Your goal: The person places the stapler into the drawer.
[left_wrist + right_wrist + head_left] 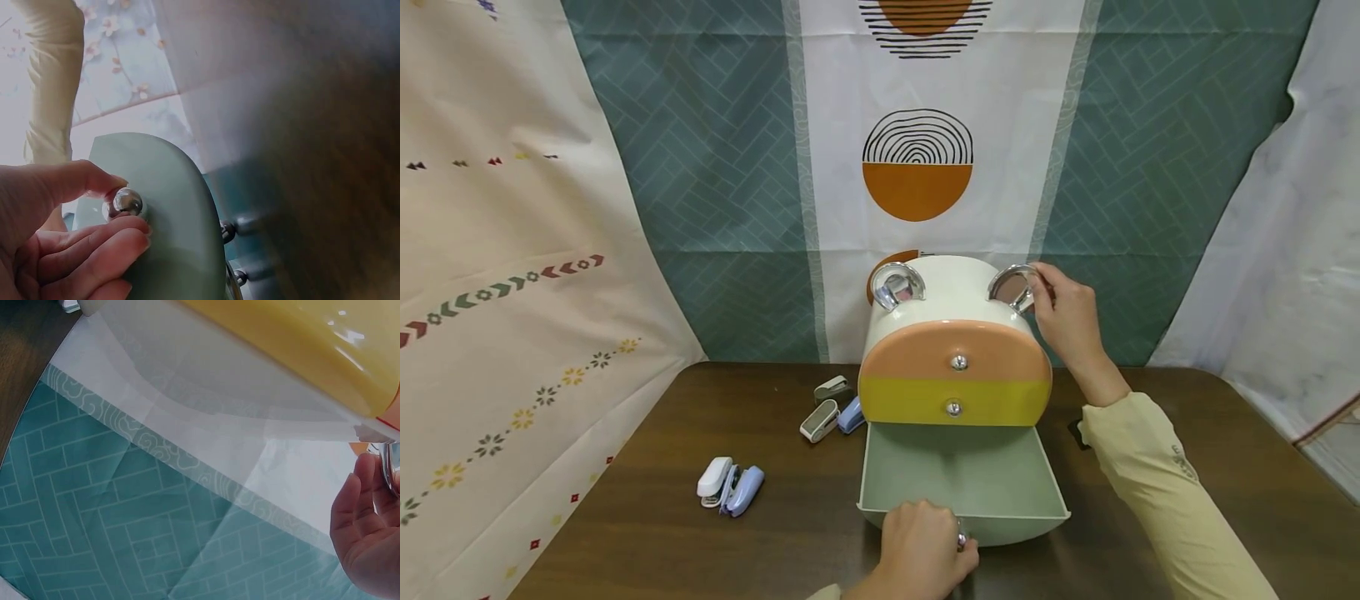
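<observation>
Left hand (921, 546) pinches the knob (128, 201) of one green drawer (958, 467), pulled out beneath the cabinet's (955, 287) two closed drawers (955, 342). Right arm (1165, 492) stretched forward, right hand (1066, 321) grips one of two metal handles (1022, 302) on top. Five staplers (715, 479) lie left on the counter (647, 550).

The left hand (919, 546) pinches down low — the right hand (1067, 318) grips higher up.

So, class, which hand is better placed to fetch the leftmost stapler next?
Probably the left hand, nearer the leftmost stapler though holding the drawer knob; the right hand grips a handle farther off.
</observation>
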Demonstrator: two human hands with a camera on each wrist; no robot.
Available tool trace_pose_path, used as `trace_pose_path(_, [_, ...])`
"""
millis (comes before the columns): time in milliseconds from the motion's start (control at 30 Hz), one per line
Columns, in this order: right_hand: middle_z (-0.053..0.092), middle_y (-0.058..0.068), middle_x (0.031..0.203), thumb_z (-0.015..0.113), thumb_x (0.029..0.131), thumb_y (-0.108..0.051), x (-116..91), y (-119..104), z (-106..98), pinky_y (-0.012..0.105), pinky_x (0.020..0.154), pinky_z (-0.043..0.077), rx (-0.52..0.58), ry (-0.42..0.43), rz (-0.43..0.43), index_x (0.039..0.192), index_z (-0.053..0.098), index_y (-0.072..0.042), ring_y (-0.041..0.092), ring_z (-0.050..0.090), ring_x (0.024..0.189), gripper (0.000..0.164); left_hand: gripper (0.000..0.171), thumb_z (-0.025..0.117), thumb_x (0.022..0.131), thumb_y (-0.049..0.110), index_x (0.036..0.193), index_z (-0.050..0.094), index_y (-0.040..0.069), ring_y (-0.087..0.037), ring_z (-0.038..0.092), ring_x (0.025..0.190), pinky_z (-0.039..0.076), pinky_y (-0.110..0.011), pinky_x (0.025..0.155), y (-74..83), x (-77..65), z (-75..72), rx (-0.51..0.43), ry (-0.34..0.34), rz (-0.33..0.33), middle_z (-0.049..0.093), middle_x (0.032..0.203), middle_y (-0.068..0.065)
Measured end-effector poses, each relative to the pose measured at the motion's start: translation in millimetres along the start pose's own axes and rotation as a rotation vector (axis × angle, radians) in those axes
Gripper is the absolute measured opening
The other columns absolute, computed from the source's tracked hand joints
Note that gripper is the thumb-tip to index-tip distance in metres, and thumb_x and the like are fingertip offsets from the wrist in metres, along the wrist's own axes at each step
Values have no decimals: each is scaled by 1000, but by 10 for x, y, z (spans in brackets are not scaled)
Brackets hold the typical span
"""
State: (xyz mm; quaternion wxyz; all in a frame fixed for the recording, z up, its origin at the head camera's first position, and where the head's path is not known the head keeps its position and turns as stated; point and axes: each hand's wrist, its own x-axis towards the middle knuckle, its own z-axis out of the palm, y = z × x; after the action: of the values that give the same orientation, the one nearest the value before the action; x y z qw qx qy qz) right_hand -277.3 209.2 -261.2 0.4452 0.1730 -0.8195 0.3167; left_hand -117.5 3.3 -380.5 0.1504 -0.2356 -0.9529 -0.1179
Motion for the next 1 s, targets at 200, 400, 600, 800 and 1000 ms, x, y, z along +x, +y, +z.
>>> trace_pose_path(200, [61, 20, 66, 50, 91, -3, -3, -10, -1, 45, 57, 45, -3, 2, -1, 105, 60, 10, 31, 57, 54, 22, 50, 67, 74, 40, 37, 40, 19, -11, 33, 34, 23, -26, 33, 11, -54, -17, -14, -83, 2, 34, 37, 7])
trace_pose_path(400, [60, 19, 65, 50, 91, -4, -1, -18, -2, 45, 57, 44, -1, 5, -3, 105, 60, 10, 31, 56, 54, 22, 50, 66, 75, 40, 38, 39, 19, -10, 31, 35, 22, -25, 33, 0, -73, -9, -9, -78, 15, 34, 38, 7])
trace_pose_path(600, [61, 20, 65, 50, 91, -2, 4, -11, -12, 45, 57, 45, -7, 11, -6, 105, 60, 10, 31, 57, 53, 21, 51, 66, 76, 40, 38, 38, 19, -9, 29, 34, 21, -25, 32, 0, -66, -6, -6, -71, 31, 32, 38, 9])
trace_pose_path(800, [61, 20, 63, 50, 90, -3, 11, -14, -7, 46, 57, 44, -6, 13, -17, 104, 60, 10, 31, 57, 53, 21, 55, 63, 77, 51, 40, 38, 18, -10, 31, 34, 21, -25, 33, -37, -92, -54, 20, -112, 26, 31, 39, 7])
trace_pose_path(1000, [62, 20, 65, 50, 91, -5, 0, -15, -2, 42, 56, 44, -6, 5, -2, 105, 61, 8, 30, 58, 52, 22, 45, 64, 76, 49, 44, 49, 23, -3, 30, 39, 20, -21, 36, -189, -162, -200, -59, -115, 46, 32, 40, 12])
